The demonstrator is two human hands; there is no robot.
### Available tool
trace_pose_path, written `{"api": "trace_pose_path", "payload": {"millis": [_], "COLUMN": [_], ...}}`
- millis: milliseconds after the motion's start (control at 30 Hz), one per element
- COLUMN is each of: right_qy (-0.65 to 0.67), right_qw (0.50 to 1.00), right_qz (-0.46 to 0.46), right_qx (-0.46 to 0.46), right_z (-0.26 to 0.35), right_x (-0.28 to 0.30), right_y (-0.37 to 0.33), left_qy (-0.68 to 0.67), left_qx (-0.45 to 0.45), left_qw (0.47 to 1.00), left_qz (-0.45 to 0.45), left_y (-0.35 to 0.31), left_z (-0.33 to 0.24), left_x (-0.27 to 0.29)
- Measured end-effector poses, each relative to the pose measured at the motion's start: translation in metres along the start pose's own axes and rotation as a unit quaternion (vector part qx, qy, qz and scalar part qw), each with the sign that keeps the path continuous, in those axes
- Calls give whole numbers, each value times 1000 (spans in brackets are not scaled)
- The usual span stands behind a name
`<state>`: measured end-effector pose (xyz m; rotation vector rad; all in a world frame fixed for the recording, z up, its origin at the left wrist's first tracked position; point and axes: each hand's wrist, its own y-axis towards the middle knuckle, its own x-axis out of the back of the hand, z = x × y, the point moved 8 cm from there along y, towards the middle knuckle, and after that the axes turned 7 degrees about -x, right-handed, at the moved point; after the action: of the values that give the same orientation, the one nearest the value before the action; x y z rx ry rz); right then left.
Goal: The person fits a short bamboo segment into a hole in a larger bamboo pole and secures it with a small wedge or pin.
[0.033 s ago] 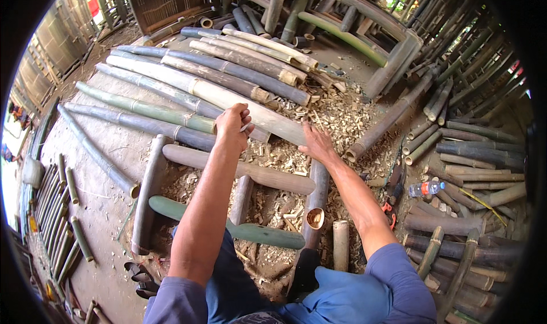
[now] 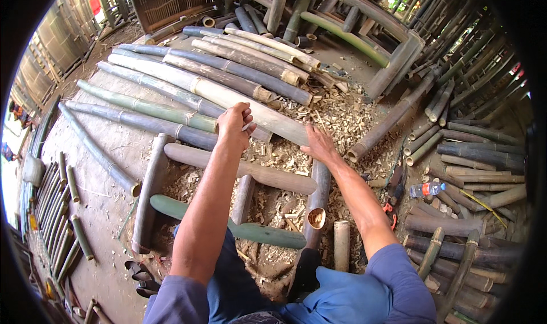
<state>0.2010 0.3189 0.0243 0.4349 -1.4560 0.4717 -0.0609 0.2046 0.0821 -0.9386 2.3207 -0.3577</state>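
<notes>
A long, pale scraped bamboo pole (image 2: 270, 119) slants across the middle, its near right end in front of me. Around that end curls my right hand (image 2: 320, 143), thumb and fingers on the rim. My left hand (image 2: 233, 123) is closed above the pole's near side, pinching a small, thin whitish thing (image 2: 247, 127) too small to name. Below my hands lies a bamboo frame, with a brownish rail (image 2: 273, 177), a green rail (image 2: 268, 236), a left post (image 2: 148, 199) and a right post (image 2: 319, 190) with an open cut hole.
More bamboo poles (image 2: 228, 70) lie beyond, among wood chips (image 2: 336, 116). Cut bamboo lengths (image 2: 478, 153) pile up at right, near a water bottle (image 2: 427, 189) and a red-handled tool (image 2: 390, 213). Sandals (image 2: 142, 278) lie lower left; a bamboo bench frame (image 2: 393, 62) stands at the back.
</notes>
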Motion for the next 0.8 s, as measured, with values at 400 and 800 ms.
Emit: {"api": "trace_pose_path", "payload": {"millis": [400, 800], "right_qy": [-107, -15], "right_qw": [991, 991], "right_qz": [-77, -131], "right_qx": [-15, -12], "right_z": [49, 18], "right_x": [226, 249], "right_y": [-179, -282], "left_qy": [-169, -205], "left_qx": [23, 9], "left_qw": [985, 978], "left_qz": [-12, 35], "left_y": [46, -39], "left_z": [-17, 13], "left_x": [75, -2]}}
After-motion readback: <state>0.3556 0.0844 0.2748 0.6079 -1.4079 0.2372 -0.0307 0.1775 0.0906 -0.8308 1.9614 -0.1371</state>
